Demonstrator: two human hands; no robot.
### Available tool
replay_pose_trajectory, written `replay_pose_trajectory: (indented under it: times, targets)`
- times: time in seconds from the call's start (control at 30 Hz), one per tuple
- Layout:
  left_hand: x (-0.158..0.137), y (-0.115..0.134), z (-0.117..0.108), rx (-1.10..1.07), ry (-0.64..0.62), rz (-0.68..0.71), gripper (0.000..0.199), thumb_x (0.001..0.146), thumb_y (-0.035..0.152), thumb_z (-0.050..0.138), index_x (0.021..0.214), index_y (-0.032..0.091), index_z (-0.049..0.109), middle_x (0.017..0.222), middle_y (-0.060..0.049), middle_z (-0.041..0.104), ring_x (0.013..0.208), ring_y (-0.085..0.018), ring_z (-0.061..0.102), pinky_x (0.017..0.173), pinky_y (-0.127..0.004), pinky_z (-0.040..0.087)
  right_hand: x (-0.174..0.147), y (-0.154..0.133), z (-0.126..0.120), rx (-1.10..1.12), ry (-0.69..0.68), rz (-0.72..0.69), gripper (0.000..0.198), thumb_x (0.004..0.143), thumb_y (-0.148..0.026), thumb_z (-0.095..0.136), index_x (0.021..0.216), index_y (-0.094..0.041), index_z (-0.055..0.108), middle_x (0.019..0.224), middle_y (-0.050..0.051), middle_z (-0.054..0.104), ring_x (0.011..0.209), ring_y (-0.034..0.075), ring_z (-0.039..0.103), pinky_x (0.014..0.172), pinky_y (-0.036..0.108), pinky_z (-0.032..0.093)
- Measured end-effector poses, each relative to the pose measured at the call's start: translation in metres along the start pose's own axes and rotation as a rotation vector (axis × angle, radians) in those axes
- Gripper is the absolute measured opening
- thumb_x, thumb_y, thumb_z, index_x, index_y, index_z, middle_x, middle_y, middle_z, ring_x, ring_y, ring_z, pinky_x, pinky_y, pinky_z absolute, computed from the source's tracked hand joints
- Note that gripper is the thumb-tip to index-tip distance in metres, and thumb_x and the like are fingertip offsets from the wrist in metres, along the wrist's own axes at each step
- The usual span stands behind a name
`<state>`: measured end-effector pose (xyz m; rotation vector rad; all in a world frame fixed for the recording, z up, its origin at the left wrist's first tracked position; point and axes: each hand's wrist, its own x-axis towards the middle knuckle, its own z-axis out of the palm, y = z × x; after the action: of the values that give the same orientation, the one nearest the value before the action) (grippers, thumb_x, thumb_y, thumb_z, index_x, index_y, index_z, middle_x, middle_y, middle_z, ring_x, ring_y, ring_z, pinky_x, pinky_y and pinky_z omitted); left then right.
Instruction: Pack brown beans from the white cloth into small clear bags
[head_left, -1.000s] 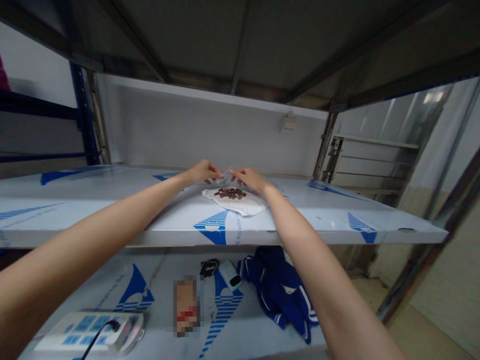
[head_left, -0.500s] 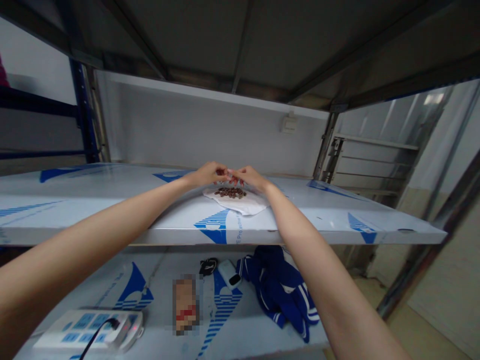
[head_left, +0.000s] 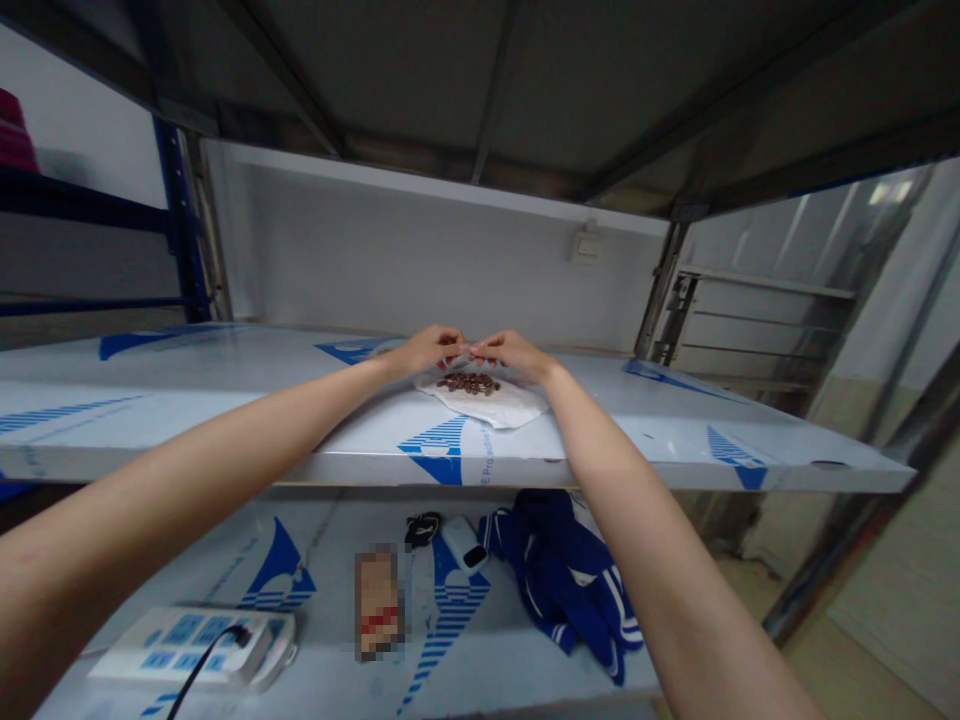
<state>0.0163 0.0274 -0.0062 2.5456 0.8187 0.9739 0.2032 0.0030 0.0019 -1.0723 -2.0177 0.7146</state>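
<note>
My left hand (head_left: 435,347) and my right hand (head_left: 510,352) meet fingertip to fingertip above the shelf, both closed in a pinch. What lies between the fingers is too small to make out. Just below them, a pile of small reddish-brown beads (head_left: 469,383) rests on a white cloth (head_left: 499,408). The cloth lies spread on the upper shelf (head_left: 255,410), close to its front edge. Some of the pile's far side is hidden by my fingers.
On the lower shelf are a white power strip (head_left: 187,645) with a black cable, a blurred-out brown item (head_left: 379,605), a pale blue device (head_left: 463,545), a black coiled item (head_left: 422,529) and a blue garment (head_left: 562,580). A dark metal shelf (head_left: 420,90) hangs overhead.
The whole view has shifted slightly, so things sit a little further right. My hands stay pinched together above the beads, the fingertips posed a little differently.
</note>
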Motion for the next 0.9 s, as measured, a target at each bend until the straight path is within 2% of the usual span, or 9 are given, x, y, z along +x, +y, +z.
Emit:
replay_pose_trajectory:
  times: [0.13, 0.27, 0.4, 0.63, 0.77, 0.9]
  targets:
    - [0.0, 0.007, 0.006, 0.226, 0.126, 0.027, 0.028, 0.08, 0.034, 0.043, 0.068, 0.014, 0.058, 0.062, -0.001, 0.053, 0.062, -0.014, 0.047, 0.059, -0.025, 0.033, -0.004, -0.008, -0.001, -0.037, 0.028, 0.028, 0.013, 0.076, -0.018, 0.058, 0.068, -0.012, 0.065, 0.063, 0.003, 0.059, 0.056, 0.009, 0.043, 0.057, 0.024, 0.036]
    - [-0.003, 0.007, 0.0, 0.327, 0.224, -0.02, 0.028, 0.081, 0.034, 0.041, 0.071, 0.015, 0.059, 0.064, -0.003, 0.056, 0.061, -0.015, 0.048, 0.056, -0.025, 0.03, -0.007, -0.01, -0.001, -0.107, 0.008, 0.083, 0.016, 0.074, -0.015, 0.058, 0.058, -0.012, 0.062, 0.055, 0.002, 0.056, 0.052, 0.009, 0.043, 0.055, 0.024, 0.036]
    - [-0.006, 0.002, -0.01, 0.367, 0.205, -0.012, 0.026, 0.079, 0.034, 0.044, 0.071, 0.015, 0.06, 0.066, -0.003, 0.058, 0.061, -0.015, 0.049, 0.057, -0.025, 0.031, -0.003, -0.003, 0.004, -0.143, -0.031, 0.113, 0.019, 0.075, -0.014, 0.055, 0.057, -0.012, 0.06, 0.051, 0.001, 0.055, 0.048, 0.008, 0.044, 0.05, 0.022, 0.035]
    - [-0.005, 0.014, 0.0, 0.346, 0.163, 0.071, 0.031, 0.081, 0.039, 0.043, 0.074, 0.014, 0.059, 0.068, -0.003, 0.059, 0.062, -0.015, 0.05, 0.058, -0.025, 0.032, 0.006, 0.003, 0.009, -0.138, 0.028, 0.02, 0.021, 0.086, -0.022, 0.047, 0.088, -0.011, 0.064, 0.077, 0.006, 0.067, 0.046, 0.006, 0.049, 0.048, 0.019, 0.038]
    - [-0.005, 0.011, 0.005, 0.364, 0.185, -0.018, 0.037, 0.085, 0.044, 0.036, 0.077, 0.016, 0.058, 0.071, -0.004, 0.059, 0.066, -0.017, 0.051, 0.063, -0.026, 0.034, 0.003, -0.006, 0.007, -0.109, 0.131, 0.046, 0.022, 0.085, -0.012, 0.043, 0.09, -0.008, 0.064, 0.084, 0.01, 0.068, 0.045, 0.005, 0.05, 0.05, 0.019, 0.038]
    - [-0.003, -0.009, 0.007, 0.197, 0.236, -0.137, 0.041, 0.087, 0.046, 0.032, 0.081, 0.014, 0.057, 0.082, -0.008, 0.061, 0.08, -0.02, 0.054, 0.073, -0.028, 0.038, 0.001, -0.01, 0.005, -0.015, 0.188, 0.005, 0.027, 0.083, -0.012, 0.042, 0.098, -0.007, 0.064, 0.088, 0.011, 0.068, 0.049, 0.006, 0.054, 0.048, 0.018, 0.036]
